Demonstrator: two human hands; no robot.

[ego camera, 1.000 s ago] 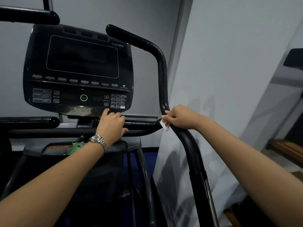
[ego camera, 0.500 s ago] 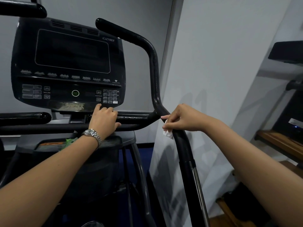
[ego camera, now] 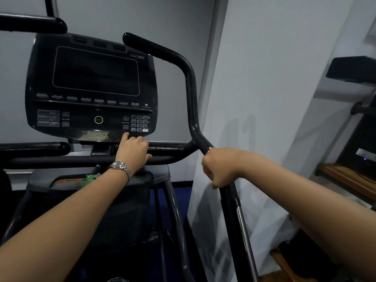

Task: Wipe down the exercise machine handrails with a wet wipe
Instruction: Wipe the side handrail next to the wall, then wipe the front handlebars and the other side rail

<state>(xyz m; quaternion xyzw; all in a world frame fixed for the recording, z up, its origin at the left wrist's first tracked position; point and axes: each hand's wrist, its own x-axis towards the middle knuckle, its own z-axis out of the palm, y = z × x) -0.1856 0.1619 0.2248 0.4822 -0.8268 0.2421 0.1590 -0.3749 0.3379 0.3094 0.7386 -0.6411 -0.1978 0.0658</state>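
Note:
The black right handrail (ego camera: 191, 94) of the exercise machine rises, bends, and runs down toward me. My right hand (ego camera: 220, 167) is wrapped in a fist around it, just below the joint with the crossbar (ego camera: 61, 159). The wet wipe is hidden inside that fist, against the rail. My left hand (ego camera: 133, 149), with a metal watch on the wrist, lies over the crossbar below the console (ego camera: 93, 88), fingers curled on the bar.
A white wall panel (ego camera: 264, 98) stands close to the right of the handrail. Another dark machine (ego camera: 358, 119) sits on a wooden platform (ego camera: 345, 178) at far right. A green packet (ego camera: 92, 177) lies on the tray under the console. Left handles (ego camera: 30, 25) jut in at upper left.
My right hand has slid down the handrail from the joint and closed fully round it, so the white wipe no longer shows. My left hand has stayed on the crossbar.

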